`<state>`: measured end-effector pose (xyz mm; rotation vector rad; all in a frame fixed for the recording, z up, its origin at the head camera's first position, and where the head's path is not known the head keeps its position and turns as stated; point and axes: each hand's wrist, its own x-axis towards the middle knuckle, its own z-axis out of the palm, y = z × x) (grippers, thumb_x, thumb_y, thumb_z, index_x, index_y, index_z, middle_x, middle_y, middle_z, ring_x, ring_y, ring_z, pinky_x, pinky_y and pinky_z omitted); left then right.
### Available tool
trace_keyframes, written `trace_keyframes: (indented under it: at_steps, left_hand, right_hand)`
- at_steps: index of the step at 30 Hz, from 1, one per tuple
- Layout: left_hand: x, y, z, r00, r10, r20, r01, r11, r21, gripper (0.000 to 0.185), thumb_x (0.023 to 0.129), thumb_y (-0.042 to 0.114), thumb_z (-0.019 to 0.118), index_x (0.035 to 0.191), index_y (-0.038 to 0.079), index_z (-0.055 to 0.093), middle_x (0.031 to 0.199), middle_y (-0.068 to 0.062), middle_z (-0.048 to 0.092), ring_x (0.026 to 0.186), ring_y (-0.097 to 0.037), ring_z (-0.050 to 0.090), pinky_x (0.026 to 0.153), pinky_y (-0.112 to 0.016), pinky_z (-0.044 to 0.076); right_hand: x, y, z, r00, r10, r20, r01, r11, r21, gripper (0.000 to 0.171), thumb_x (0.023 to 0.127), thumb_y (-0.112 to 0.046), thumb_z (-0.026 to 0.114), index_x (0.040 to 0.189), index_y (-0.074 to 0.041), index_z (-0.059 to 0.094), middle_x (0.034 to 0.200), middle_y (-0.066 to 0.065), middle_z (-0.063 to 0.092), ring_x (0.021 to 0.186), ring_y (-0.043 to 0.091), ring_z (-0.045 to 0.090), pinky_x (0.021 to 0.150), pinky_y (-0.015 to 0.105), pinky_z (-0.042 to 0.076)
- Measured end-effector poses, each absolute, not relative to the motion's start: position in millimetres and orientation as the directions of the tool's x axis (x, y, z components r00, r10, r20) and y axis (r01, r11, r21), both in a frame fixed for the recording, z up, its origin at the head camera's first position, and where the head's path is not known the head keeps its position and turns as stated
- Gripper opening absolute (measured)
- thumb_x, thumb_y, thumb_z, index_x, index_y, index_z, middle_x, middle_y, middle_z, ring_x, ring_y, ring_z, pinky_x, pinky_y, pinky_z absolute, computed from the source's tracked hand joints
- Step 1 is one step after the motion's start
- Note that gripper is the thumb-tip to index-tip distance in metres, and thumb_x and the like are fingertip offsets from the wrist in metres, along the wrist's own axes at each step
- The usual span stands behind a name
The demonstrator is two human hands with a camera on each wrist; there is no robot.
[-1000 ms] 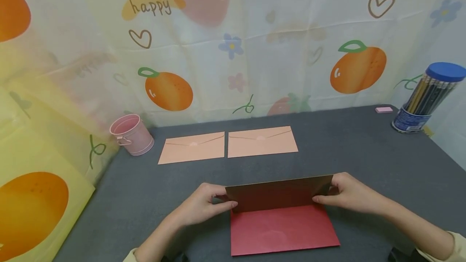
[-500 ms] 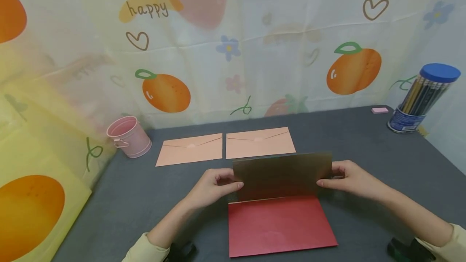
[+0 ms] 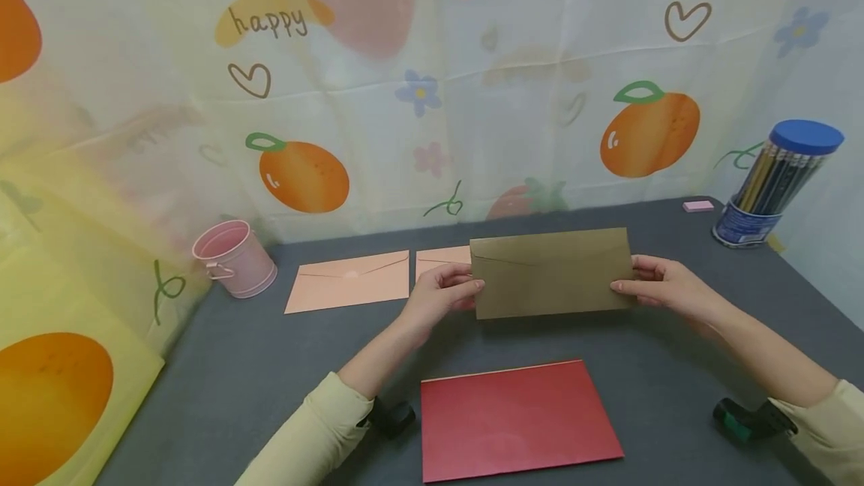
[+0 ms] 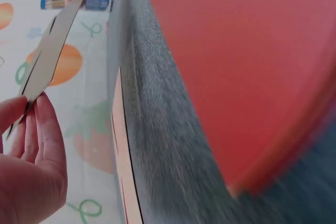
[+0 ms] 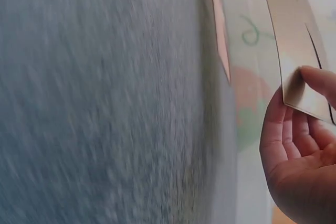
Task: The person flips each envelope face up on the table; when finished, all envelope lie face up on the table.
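Olive envelope [image 3: 550,272] held flat above the bench [image 3: 675,336], left hand [image 3: 439,295] and right hand [image 3: 664,287] each with fingers pinching a short end, beyond the red envelope [image 3: 518,418]; best kept level, grip light, to avoid creasing.

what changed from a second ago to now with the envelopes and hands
Both hands, left hand and right hand, lifted the olive-brown envelope off the red envelope and carried it up and away from the person, toward the two peach envelopes; it now covers part of the right one. The grip at its two ends is unchanged. The red envelope, pink bucket and pencil jar stayed put.
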<state>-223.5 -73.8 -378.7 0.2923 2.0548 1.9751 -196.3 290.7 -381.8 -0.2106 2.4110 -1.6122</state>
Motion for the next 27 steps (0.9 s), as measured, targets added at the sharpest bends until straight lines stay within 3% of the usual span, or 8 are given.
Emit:
trace_keyframes:
  at_steps: [7, 9, 11, 14, 16, 21, 25, 27]
  left_hand:
    - [-242.2, -41.4, -387.1, -0.953, 0.29, -0.083, -0.093, -0.021, 0.995, 0.039, 0.087, 0.0, 0.069, 0.125, -0.003, 0.06, 0.099, -0.012, 0.068, 0.079, -0.014, 0.068, 0.079, -0.035, 0.057]
    - [-247.1, -31.7, -389.6, -0.956, 0.274, -0.103, -0.115, -0.03, 0.993, 0.042, 0.087, -0.002, 0.069, 0.127, -0.002, 0.059, 0.099, -0.012, 0.066, 0.078, -0.014, 0.067, 0.079, -0.035, 0.057]
    - [-251.4, -21.7, -391.7, -0.958, 0.256, -0.125, -0.142, -0.05, 0.989, 0.045, 0.085, -0.006, 0.068, 0.129, -0.003, 0.057, 0.098, -0.013, 0.064, 0.076, -0.015, 0.066, 0.079, -0.035, 0.056]
    - [-256.6, -8.3, -395.1, -0.959, 0.24, -0.151, -0.172, -0.069, 0.983, 0.048, 0.084, -0.009, 0.067, 0.13, -0.004, 0.054, 0.099, -0.014, 0.063, 0.076, -0.016, 0.066, 0.08, -0.036, 0.056]
    - [-259.2, -0.6, -397.8, -0.958, 0.233, -0.166, -0.188, -0.077, 0.979, 0.048, 0.084, -0.009, 0.067, 0.13, -0.004, 0.053, 0.101, -0.015, 0.064, 0.078, -0.018, 0.067, 0.081, -0.036, 0.056]
    - [-262.4, 14.9, -400.8, -0.957, 0.235, -0.172, -0.184, -0.029, 0.983, 0.048, 0.086, -0.003, 0.066, 0.132, -0.004, 0.053, 0.112, -0.017, 0.066, 0.092, -0.023, 0.069, 0.084, -0.032, 0.055]
    - [-263.7, 25.6, -401.3, -0.95, 0.266, -0.161, -0.17, -0.011, 0.985, 0.048, 0.089, 0.001, 0.063, 0.135, -0.005, 0.052, 0.118, -0.017, 0.064, 0.103, -0.025, 0.067, 0.088, -0.032, 0.053]
    - [-264.4, 30.7, -401.8, -0.944, 0.287, -0.161, -0.167, 0.004, 0.986, 0.05, 0.088, 0.004, 0.063, 0.136, -0.005, 0.051, 0.121, -0.017, 0.063, 0.105, -0.025, 0.066, 0.09, -0.032, 0.052]
  right_hand:
    - [-212.8, 315.5, -386.4, -0.968, -0.214, -0.13, 0.046, 0.36, -0.932, 0.062, 0.097, -0.021, 0.061, 0.143, 0.01, 0.032, 0.11, -0.006, 0.061, 0.095, 0.002, 0.06, 0.08, 0.02, 0.05]
    - [-218.4, 322.1, -388.3, -0.97, -0.199, -0.143, 0.054, 0.393, -0.918, 0.065, 0.099, -0.022, 0.059, 0.145, 0.01, 0.027, 0.119, 0.005, 0.06, 0.095, -0.002, 0.058, 0.081, 0.019, 0.049]
    - [-223.3, 327.8, -389.5, -0.97, -0.184, -0.159, 0.068, 0.424, -0.903, 0.07, 0.1, -0.025, 0.057, 0.148, 0.01, 0.021, 0.133, 0.02, 0.052, 0.108, 0.01, 0.057, 0.09, 0.028, 0.048]
    - [-230.6, 335.3, -392.1, -0.97, -0.159, -0.184, 0.088, 0.475, -0.875, 0.074, 0.101, -0.029, 0.054, 0.151, 0.009, 0.014, 0.148, 0.038, 0.023, 0.124, 0.032, 0.046, 0.096, 0.039, 0.045]
    - [-234.4, 339.7, -393.2, -0.971, -0.142, -0.191, 0.099, 0.488, -0.867, 0.075, 0.101, -0.031, 0.053, 0.151, 0.008, 0.014, 0.148, 0.039, 0.021, 0.129, 0.044, 0.035, 0.094, 0.039, 0.046]
    - [-242.4, 350.3, -395.6, -0.976, -0.102, -0.193, 0.111, 0.528, -0.842, 0.074, 0.1, -0.031, 0.055, 0.149, 0.011, 0.018, 0.145, 0.04, 0.025, 0.124, 0.04, 0.04, 0.076, 0.018, 0.046]
    - [-246.6, 357.8, -395.2, -0.977, -0.073, -0.198, 0.121, 0.574, -0.81, 0.075, 0.1, -0.031, 0.055, 0.147, 0.014, 0.02, 0.144, 0.04, 0.027, 0.124, 0.043, 0.04, 0.077, 0.021, 0.047]
    - [-248.1, 360.9, -395.0, -0.978, -0.06, -0.198, 0.124, 0.599, -0.791, 0.075, 0.1, -0.032, 0.055, 0.146, 0.016, 0.02, 0.143, 0.041, 0.029, 0.124, 0.046, 0.04, 0.082, 0.029, 0.049]
